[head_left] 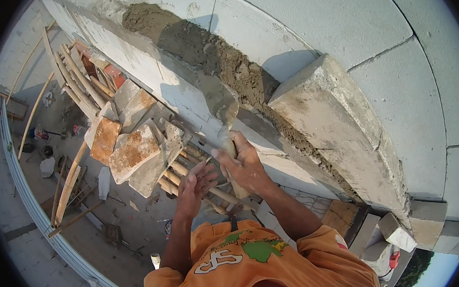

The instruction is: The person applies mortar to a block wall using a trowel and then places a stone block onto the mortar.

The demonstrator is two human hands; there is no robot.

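Observation:
My right hand (242, 164) grips the handle of a mud-smeared trowel (218, 104), whose blade lies at the near edge of a bed of wet grey mortar (189, 47) along the ledge of a pale block wall (257, 17). A pale, rough block (326, 103) sits on the mortar to the right of the blade. My left hand (195, 181), fingers apart and slightly curled with nothing in it, is just left of the trowel handle. Beyond it, several stained, dusty blocks (132, 145) are piled loosely on a platform of wooden poles (175, 174).
Bamboo poles and boards (76, 82) stand at the left, above a floor far below strewn with tools and debris (69, 156). A bundle of long pipes (18, 165) curves along the far left. More blocks (424, 220) and a small red tool (395, 257) are at lower right.

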